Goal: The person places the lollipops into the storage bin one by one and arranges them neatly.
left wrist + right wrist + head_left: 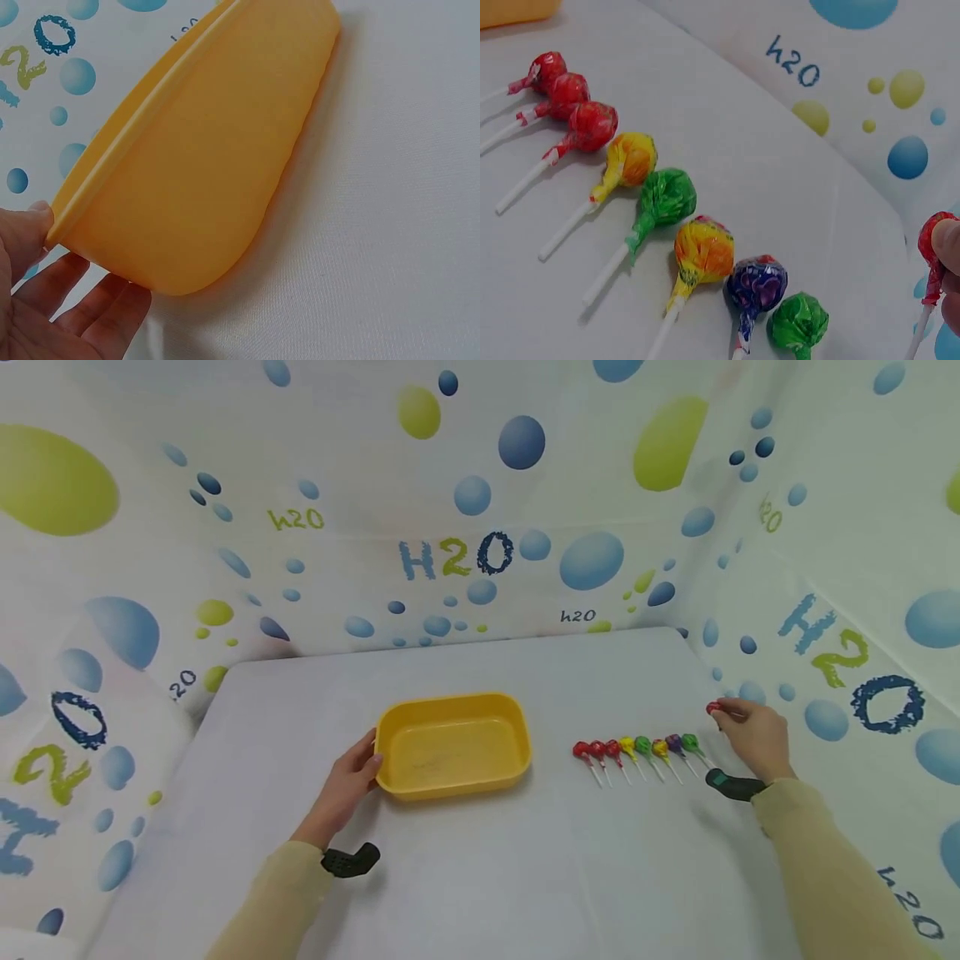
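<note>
My left hand point(349, 783) grips the left end of a yellow plastic tub point(453, 795), thumb at the rim and fingers under it in the left wrist view. The tub's inside shows bare in the head view. At the right, my right hand point(752, 735) pinches a red-wrapped lollipop point(933, 262) by its head, the white stick pointing down. Left of that hand lies a row of several lollipops: red ones point(594, 126) at the left end, then yellow point(632, 159), green point(667, 198), yellow-orange point(704, 250), purple point(757, 284) and green point(800, 321).
The white-covered table point(480, 877) backs onto a curtain point(330, 460) printed with blue and green drops and H2O lettering. More of the same printed cloth hangs at both sides. Each wrist wears a dark strapped device point(351, 861).
</note>
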